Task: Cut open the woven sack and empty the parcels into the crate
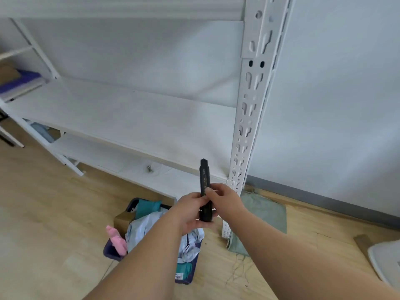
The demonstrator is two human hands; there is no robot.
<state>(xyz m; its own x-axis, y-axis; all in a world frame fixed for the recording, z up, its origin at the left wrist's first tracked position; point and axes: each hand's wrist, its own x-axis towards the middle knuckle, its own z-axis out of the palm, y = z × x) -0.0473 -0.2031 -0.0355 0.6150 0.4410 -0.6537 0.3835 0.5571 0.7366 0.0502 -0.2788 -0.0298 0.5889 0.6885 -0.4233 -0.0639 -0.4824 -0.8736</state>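
Both my hands hold a black utility knife (204,180) upright in front of the shelf. My left hand (190,211) grips its lower end, and my right hand (223,200) pinches the body with the thumb on top. I cannot see a blade sticking out at the tip. Below my left arm a dark blue crate (112,252) on the floor holds several parcels: a teal one (147,207), a pink one (118,241), a brown box (123,220) and pale plastic mailers (142,228). The green woven sack (264,213) lies flat on the floor to the right of the crate, with loose threads trailing from it.
A white metal shelving unit (129,118) stands straight ahead, its slotted upright (249,118) just beyond my hands. A wooden floor (43,213) spreads to the left. A white rounded object (387,260) sits at the lower right, and blue items (19,81) lie on the shelf at far left.
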